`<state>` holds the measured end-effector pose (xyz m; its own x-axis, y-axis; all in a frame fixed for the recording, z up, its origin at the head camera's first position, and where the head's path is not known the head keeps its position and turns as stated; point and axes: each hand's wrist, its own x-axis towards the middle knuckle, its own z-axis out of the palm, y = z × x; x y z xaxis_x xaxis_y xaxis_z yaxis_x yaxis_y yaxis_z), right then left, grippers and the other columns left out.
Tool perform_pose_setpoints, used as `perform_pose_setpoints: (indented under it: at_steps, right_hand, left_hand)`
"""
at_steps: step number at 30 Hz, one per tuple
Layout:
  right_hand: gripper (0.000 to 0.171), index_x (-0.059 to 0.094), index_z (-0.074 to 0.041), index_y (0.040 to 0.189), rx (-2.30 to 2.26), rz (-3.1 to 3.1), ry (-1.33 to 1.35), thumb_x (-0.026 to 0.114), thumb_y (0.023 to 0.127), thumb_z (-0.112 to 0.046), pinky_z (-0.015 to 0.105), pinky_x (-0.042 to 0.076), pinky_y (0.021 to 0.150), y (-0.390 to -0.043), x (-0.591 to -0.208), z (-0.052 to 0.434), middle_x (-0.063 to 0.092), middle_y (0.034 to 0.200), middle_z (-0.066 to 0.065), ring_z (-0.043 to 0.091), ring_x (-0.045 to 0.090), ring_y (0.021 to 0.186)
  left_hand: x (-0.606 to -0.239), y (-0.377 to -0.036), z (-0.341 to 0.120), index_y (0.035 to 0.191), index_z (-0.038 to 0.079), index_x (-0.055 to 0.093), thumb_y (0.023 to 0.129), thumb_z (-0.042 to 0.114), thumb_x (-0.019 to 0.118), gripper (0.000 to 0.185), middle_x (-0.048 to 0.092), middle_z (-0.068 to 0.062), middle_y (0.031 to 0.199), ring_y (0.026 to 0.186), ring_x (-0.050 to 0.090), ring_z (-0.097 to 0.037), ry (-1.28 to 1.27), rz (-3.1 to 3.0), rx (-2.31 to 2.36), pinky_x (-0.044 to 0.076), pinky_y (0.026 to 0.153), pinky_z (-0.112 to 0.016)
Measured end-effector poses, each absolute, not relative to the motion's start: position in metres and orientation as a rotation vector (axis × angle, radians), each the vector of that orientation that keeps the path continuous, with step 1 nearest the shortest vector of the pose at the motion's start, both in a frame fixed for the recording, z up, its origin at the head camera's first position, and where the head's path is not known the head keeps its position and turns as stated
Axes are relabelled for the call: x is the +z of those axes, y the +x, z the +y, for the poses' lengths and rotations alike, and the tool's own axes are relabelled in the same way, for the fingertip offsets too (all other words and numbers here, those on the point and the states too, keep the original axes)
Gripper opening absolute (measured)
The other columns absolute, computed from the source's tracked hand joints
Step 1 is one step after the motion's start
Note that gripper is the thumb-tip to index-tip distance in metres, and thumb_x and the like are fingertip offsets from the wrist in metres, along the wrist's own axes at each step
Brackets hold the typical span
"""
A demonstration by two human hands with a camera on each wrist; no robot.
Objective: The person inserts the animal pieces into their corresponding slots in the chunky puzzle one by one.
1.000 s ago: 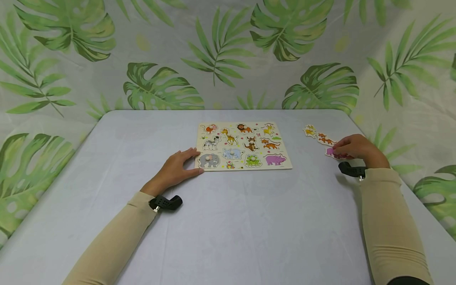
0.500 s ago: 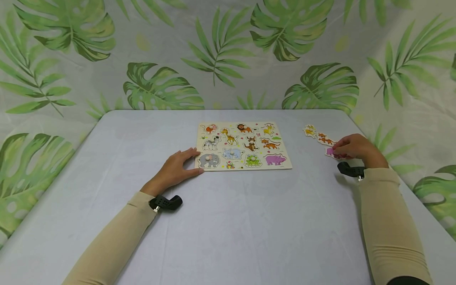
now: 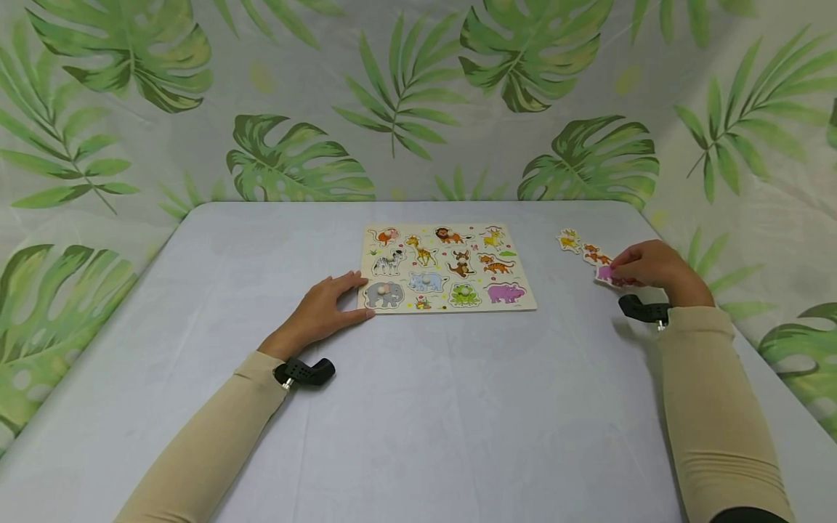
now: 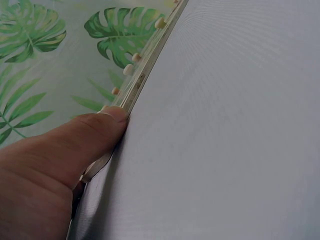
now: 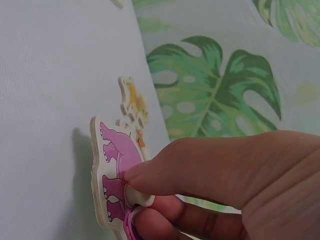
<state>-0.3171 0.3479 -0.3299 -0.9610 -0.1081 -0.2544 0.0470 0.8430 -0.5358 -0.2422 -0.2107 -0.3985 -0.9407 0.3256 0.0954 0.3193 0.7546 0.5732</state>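
Observation:
A wooden knob puzzle board [image 3: 441, 283] with animal pictures lies in the head view's middle. My left hand [image 3: 320, 312] rests at its near left corner, fingers extended over the left edge. In the left wrist view the thumb [image 4: 100, 130] presses along the board's edge. My right hand [image 3: 660, 272] pinches the round knob [image 5: 139, 196] of a purple hippo puzzle piece [image 5: 120, 150] between thumb and fingers. The piece stands tilted, its shadow on the table beside it. Fingers cover part of it. A tiger puzzle piece [image 3: 593, 254] lies right behind it.
A yellow animal-shaped puzzle piece [image 3: 569, 240] lies beyond the tiger piece on the white-covered table [image 3: 418, 407]. A leaf-patterned cloth [image 3: 418, 94] rises behind the table's far edge and along its sides.
My right hand has risen slightly with the hippo piece, which now tilts and overlaps more of the tiger piece. My left hand and the board have stayed in place.

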Motion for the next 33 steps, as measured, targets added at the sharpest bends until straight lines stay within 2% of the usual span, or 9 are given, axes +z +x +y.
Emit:
perform_pose_setpoints:
  at_steps: [14, 22, 33]
  right_hand:
    - [0.034, 0.063, 0.010, 0.107, -0.830, 2.739, -0.088, 0.067, 0.090, -0.018, 0.032, 0.054, 0.062, -0.320, -0.328, 0.333, 0.068, 0.078, 0.003, 0.016, 0.060, 0.070]
    - [0.033, 0.064, 0.010, 0.106, -0.818, 2.748, -0.117, 0.068, 0.089, -0.018, 0.028, 0.053, 0.059, -0.324, -0.330, 0.328, 0.067, 0.077, 0.002, 0.015, 0.059, 0.069]
    - [0.029, 0.065, 0.006, 0.106, -0.800, 2.750, -0.145, 0.066, 0.090, -0.018, 0.031, 0.054, 0.064, -0.325, -0.328, 0.314, 0.067, 0.082, 0.005, 0.017, 0.059, 0.073]
  left_hand:
    - [-0.397, -0.242, -0.210, 0.139, 0.012, 0.051, 0.085, 0.046, 0.071, 0.067, 0.040, -0.009, 0.150, 0.141, 0.032, -0.026, 0.535, 2.922, 0.960, 0.016, 0.119, -0.045]
    - [-0.397, -0.242, -0.210, 0.140, 0.013, 0.051, 0.085, 0.045, 0.071, 0.067, 0.041, -0.009, 0.150, 0.141, 0.032, -0.026, 0.528, 2.923, 0.957, 0.016, 0.119, -0.046]
    - [-0.397, -0.241, -0.211, 0.139, 0.012, 0.052, 0.085, 0.045, 0.072, 0.067, 0.041, -0.009, 0.150, 0.141, 0.032, -0.025, 0.537, 2.920, 0.963, 0.015, 0.119, -0.043]
